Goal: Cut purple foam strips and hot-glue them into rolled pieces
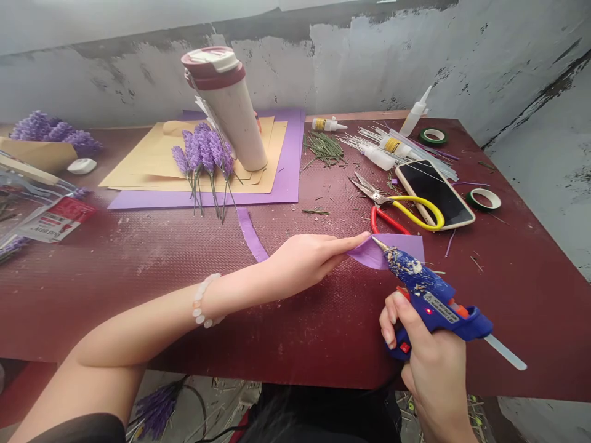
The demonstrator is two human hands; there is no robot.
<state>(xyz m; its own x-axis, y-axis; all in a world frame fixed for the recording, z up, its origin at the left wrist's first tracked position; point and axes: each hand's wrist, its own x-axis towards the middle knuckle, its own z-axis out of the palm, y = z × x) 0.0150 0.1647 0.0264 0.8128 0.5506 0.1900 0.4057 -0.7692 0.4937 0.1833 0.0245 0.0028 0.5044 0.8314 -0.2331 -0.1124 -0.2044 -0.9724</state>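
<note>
My right hand [427, 351] is wrapped around the handle of a blue hot glue gun [418, 271], a white glue stick poking out of its back and a small red light lit. The nozzle touches or nearly touches a piece of purple paper [401, 247] near its upper edge. Stretched across the table, my left hand [307, 261] pinches the left end of that paper, which curves up there. Its thumb is mostly hidden. A purple paper strip [252, 234] lies partly behind my left wrist.
Behind the paper lie red-and-yellow-handled scissors [388, 203] and a phone [434, 194]. A tumbler [226, 104] stands on tan sheets [138, 163] beside lavender stems [203, 154]. Glue bottles [415, 111], green tape rolls [483, 198], cut stems [325, 147] and wires sit at the back right.
</note>
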